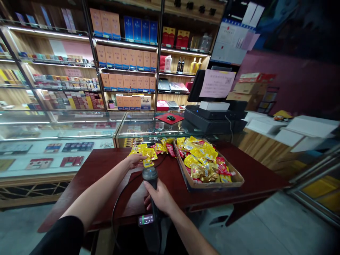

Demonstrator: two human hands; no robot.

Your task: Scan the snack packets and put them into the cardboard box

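Note:
My left hand (136,160) reaches out over the dark red table with its fingers closed on a yellow snack packet (149,154). More yellow packets lie right behind those fingers. In my right hand (160,196) is a black handheld barcode scanner (150,176), held upright by its handle, with a small blue light on top. The scanner's head is just in front of the packet in my left hand. A shallow cardboard box (212,186) heaped with yellow, gold and red packets (200,154) stands to the right. Between my left hand and this box lie loose red and yellow packets (160,146).
A thin black cable (114,209) loops left of the scanner. A lit phone-like screen (146,220) shows below the table's front edge. Behind the table (103,170) are a glass counter (138,124), a mouse (170,118) on a red mat, a monitor (195,86) and stocked shelves.

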